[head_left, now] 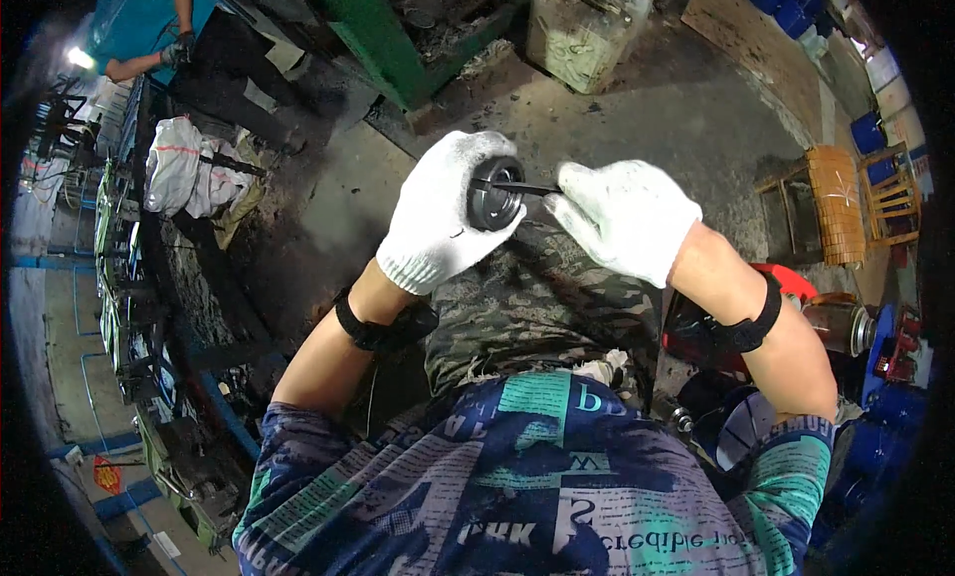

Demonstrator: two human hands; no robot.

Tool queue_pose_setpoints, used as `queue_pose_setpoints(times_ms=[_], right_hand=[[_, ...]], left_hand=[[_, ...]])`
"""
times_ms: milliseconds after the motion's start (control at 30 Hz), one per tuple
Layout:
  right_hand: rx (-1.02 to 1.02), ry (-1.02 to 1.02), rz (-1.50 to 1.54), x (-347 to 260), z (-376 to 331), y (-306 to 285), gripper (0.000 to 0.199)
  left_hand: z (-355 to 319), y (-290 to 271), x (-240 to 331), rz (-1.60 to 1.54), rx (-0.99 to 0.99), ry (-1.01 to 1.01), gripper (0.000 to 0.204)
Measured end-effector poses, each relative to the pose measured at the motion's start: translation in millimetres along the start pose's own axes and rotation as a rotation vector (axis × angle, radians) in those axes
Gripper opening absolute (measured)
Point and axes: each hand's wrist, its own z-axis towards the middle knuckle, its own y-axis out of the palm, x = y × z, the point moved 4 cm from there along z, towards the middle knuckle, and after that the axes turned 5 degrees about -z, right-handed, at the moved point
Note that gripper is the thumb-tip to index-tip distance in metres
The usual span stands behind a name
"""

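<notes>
In a white knit glove, my left hand [433, 203] is wrapped round a black ring-shaped part [496, 206], its round face turned toward my right hand. My right hand [627, 218], gloved in white as well, pinches a thin dark blade-like tool [532, 188]. The tool's far end lies across the face of the ring, near its upper rim. Whether its tip rests on the rim or goes inside I cannot tell. Both hands are raised in front of me, above my camouflage trousers [537, 297].
A dirty white jerrycan [587, 39] stands on the floor ahead, beside a green metal post [368, 39]. White sacks [194, 168] lie at left, near another person [149, 29] in blue. A wooden chair [890, 193] and a rolled slatted mat [834, 203] are at right. Machinery [119, 278] lines the left.
</notes>
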Motion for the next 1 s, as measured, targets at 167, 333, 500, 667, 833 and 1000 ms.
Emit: queue_pose_setpoints(times_ms=[167, 333, 500, 667, 833, 1000], right_hand=[[0.074, -0.065, -0.098, -9, 27, 14, 0.028], [-0.088, 0.222, 0.588, -32, 32, 44, 0.038], [-0.446, 0.606, 1.847, -58, 44, 66, 0.037], [-0.412, 0.601, 1.911, -56, 83, 58, 0.039], [-0.260, 0.509, 1.109, -25, 103, 35, 0.043], [-0.110, 0.092, 0.176, -27, 147, 29, 0.034]], left_hand=[[2, -13, -18, -0.009, -0.050, -0.128, 0.065], [-1, -20, -29, 0.080, -0.003, 0.048, 0.059], [-1, -23, -58, 0.092, 0.132, 0.073, 0.049], [12, -46, -101, -0.017, 0.259, -0.019, 0.072], [7, -71, -121, -0.080, 0.232, 0.007, 0.070], [9, -86, -135, -0.020, 0.095, -0.024, 0.063]])
